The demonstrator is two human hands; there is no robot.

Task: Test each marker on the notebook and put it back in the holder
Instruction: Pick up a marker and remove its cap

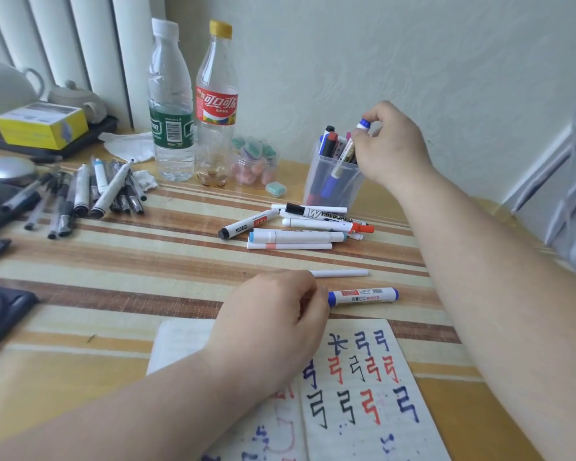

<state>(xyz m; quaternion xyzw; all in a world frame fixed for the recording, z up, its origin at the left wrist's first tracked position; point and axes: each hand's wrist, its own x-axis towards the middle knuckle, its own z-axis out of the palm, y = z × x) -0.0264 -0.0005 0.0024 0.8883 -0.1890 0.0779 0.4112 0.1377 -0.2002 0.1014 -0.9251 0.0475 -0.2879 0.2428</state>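
A clear plastic holder (pixel 316 184) stands by the wall with several markers in it. My right hand (pixel 393 144) pinches the top of a blue-capped marker (pixel 341 161) whose lower half is inside the holder. My left hand (pixel 273 324) rests on the open notebook (pixel 363 394) and its fingertips pinch the near end of a blue marker (pixel 363 296) lying on the table just beyond the page. The notebook page carries red, blue and black test strokes. A loose pile of markers (pixel 296 226) lies in front of the holder.
Two plastic bottles (pixel 193 104) stand at the back, with a small jar of pastel pieces (pixel 255 161) beside them. A spread of pens (pixel 80 194) lies at left, near a yellow box (pixel 40 124) and teapots. A white stick (pixel 340 273) lies above my left hand.
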